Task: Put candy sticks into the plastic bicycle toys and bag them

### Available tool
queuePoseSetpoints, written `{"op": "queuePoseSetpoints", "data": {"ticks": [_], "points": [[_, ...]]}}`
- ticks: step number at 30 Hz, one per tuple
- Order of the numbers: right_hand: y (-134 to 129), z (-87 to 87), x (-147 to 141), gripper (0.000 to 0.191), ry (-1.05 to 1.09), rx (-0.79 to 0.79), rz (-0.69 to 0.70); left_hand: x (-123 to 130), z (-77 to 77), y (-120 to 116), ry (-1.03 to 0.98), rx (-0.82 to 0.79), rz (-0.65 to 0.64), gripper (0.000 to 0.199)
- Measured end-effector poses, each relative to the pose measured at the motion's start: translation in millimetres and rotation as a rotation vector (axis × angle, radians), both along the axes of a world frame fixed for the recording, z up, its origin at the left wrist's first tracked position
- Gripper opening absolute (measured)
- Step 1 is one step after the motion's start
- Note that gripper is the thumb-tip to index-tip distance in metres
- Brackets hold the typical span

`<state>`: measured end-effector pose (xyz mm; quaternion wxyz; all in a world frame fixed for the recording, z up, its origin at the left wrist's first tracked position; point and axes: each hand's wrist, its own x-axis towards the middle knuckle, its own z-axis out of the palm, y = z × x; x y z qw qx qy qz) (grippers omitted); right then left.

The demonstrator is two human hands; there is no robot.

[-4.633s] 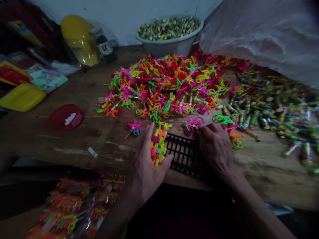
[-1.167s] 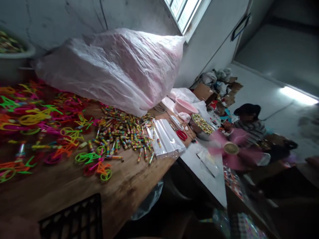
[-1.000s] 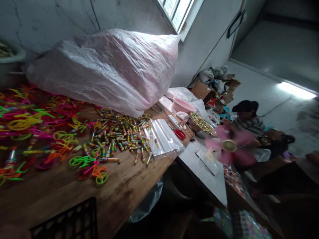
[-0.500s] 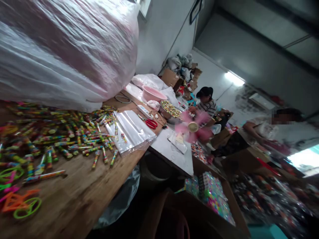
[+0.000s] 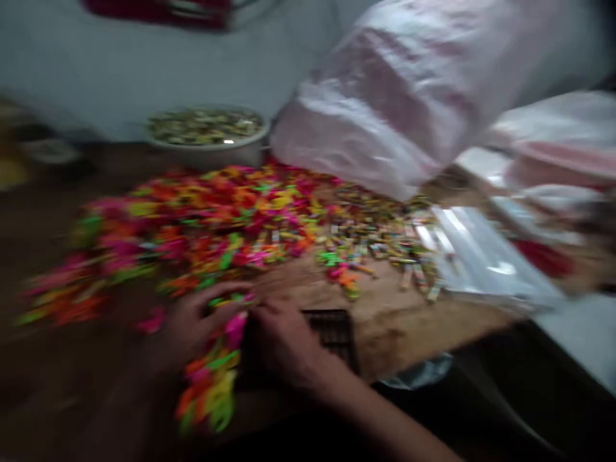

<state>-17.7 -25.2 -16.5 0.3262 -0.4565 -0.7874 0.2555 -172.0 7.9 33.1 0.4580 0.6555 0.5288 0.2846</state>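
Observation:
The view is smeared by motion. My left hand (image 5: 190,324) curves its fingers around a few bright plastic pieces (image 5: 235,330), pink and green among them, at the table's front. Right beside its fingertips, my right hand (image 5: 289,340) has its fingers bent together over a black slatted tray (image 5: 337,330); what they pinch, if anything, is hidden. Below the left hand lies a cluster of orange, yellow and green plastic pieces (image 5: 212,391). A large heap of similar pieces (image 5: 216,212) spreads behind both hands.
Small printed tubes (image 5: 380,231) lie scattered to the right of the heap, beside clear plastic bags (image 5: 491,256). A full bowl (image 5: 240,151) stands against the wall. One big whitish sack (image 5: 385,102) leans behind the tubes. The wooden table's edge (image 5: 433,337) runs along the right front.
My view has swung left and down, from the room with two people and a fan to the table. Both my hands, the plastic heap and the black tray now show.

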Motion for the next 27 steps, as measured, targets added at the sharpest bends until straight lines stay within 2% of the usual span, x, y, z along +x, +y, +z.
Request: {"op": "queuePoseSetpoints", "data": {"ticks": [2,3,6,8,13,16,19,21,24,27], "points": [[-3.6,-0.6,3.5,0.025,0.045,0.016,-0.082,-17.7,2.0,4.4,0.01,-0.051,-0.014,0.039],[-3.6,-1.5,9.6,0.023,0.065,0.027,-0.097,-21.6,0.5,5.9,-0.056,-0.041,-0.008,0.04],[-1.9,-3.5,22.7,0.019,0.108,0.012,-0.131,-22.3,-3.8,4.0,-0.196,-0.031,0.048,0.044],[-2.1,-3.9,19.9,0.017,0.131,-0.016,-0.132,-20.5,-1.5,-1.9,-0.2,-0.049,0.117,0.047],[2.5,-4.4,0.3,0.019,0.155,-0.052,-0.18,-21.7,10.7,-21.9,-0.004,-0.016,0.188,0.045],[9.7,-1.2,1.0,0.022,0.245,-0.082,-0.235,-18.0,10.7,-37.1,0.187,0.092,0.26,0.058],[17.6,1.4,3.5,0.028,0.414,-0.24,-0.132,-10.6,7.5,-50.8,0.337,0.106,0.239,0.08],[21.8,0.6,1.9,0.027,0.578,-0.401,-0.072,-6.5,5.0,-55.4,0.37,0.091,0.213,0.085],[25.7,-3.7,-3.3,0.027,0.794,-0.627,-0.08,-4.3,1.7,-54.3,0.343,0.132,0.185,0.084],[27.8,-8.6,-7.2,0.03,0.84,-0.694,-0.13,-5.7,1.6,-49.2,0.319,0.187,0.107,0.085]]}}
